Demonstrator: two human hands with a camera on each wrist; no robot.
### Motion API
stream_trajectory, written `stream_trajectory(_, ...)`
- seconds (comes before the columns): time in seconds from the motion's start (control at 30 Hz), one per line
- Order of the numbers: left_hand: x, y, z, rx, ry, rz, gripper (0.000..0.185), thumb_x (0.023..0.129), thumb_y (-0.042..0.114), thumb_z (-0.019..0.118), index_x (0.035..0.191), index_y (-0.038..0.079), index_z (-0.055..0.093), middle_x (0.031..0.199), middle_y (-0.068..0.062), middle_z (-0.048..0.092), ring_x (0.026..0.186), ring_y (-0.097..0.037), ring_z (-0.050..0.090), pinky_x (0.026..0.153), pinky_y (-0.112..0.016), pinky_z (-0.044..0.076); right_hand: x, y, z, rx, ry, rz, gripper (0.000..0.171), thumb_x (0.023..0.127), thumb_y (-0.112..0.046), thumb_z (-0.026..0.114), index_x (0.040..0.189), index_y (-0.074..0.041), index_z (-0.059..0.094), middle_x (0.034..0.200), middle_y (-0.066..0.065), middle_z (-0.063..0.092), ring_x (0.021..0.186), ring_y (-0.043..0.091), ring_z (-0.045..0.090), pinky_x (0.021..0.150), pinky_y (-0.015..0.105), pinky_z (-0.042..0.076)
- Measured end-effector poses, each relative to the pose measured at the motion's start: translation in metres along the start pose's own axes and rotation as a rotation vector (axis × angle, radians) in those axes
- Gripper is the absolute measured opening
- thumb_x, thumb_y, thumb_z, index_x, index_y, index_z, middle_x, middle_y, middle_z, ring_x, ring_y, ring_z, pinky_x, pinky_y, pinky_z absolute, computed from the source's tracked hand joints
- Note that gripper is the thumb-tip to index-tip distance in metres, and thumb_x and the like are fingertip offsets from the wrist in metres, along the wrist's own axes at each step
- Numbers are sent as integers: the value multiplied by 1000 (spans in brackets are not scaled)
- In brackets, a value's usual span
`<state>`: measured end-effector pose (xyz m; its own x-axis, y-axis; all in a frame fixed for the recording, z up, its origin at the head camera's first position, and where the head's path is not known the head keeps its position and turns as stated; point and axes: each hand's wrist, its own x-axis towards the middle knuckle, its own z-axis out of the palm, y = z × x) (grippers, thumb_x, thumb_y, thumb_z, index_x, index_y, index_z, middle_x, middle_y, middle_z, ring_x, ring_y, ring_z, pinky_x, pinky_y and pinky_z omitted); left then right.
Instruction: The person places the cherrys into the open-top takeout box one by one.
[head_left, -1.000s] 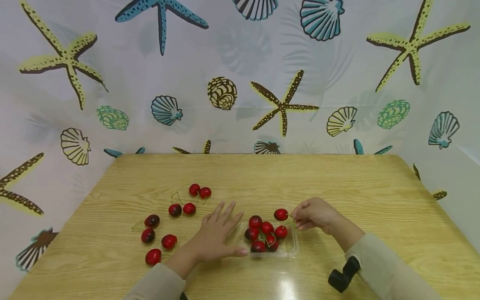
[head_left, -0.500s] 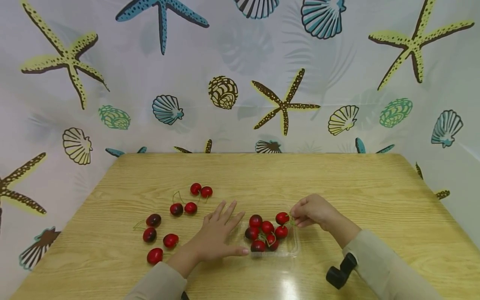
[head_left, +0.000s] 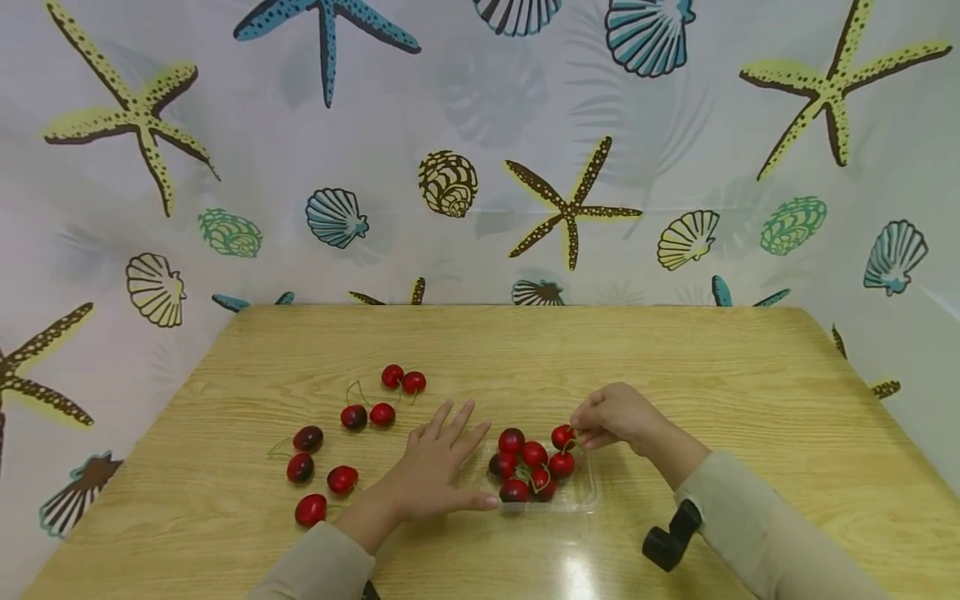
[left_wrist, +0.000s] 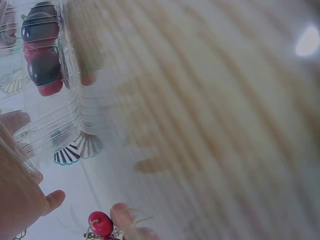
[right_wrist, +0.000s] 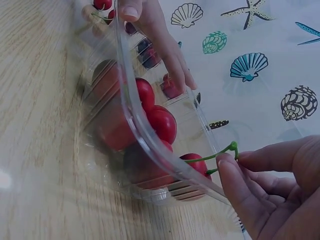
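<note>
A clear plastic box [head_left: 587, 506] holds several red and dark red cherries [head_left: 535, 454]. Between thumb and forefinger, my right hand [head_left: 618, 417] pinches the green stem [right_wrist: 233, 146] of a cherry [head_left: 562, 436] at the box's far right corner. In the right wrist view the thumb and forefinger meet on the stem just outside the rim, while the fruit shows at the box. My left hand [head_left: 431, 477] lies along the box's left side with fingers spread, its thumb at the near left corner.
Several loose cherries with stems lie on the wooden table [head_left: 675, 350] left of my left hand, among them a far pair [head_left: 402, 379] and a near one [head_left: 311, 510]. A patterned curtain [head_left: 375, 167] hangs behind the table. A black device [head_left: 670, 537] is strapped at the right sleeve.
My right hand has moved a little left, bringing the cherry it holds by the stem down and over the box's far right corner. The left hand has stayed beside the box.
</note>
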<state>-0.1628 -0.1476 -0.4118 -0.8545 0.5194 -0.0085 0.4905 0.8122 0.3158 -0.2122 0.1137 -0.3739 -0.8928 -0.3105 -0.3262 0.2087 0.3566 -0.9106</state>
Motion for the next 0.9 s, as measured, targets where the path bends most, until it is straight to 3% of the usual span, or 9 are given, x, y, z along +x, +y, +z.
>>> stream_trajectory(0.4,-1,-2,0,10,2,8,96,66,76,38,139,17,19,143,-3,-6,128,-30,-9,91,-60,11,5,-2,9,71,-60,-53,20,84,2,50,95,18,53,73,14,62,60,16,61,60,31,50)
stream_trajectory(0.9,-1,3,-5,24,-19,3,97,65,77,38,139,16,19,143,-5,-6,127,-27,-12,92,-60,10,-6,6,3,55,-41,-158,23,84,-1,49,100,16,50,85,19,58,71,20,60,66,33,49)
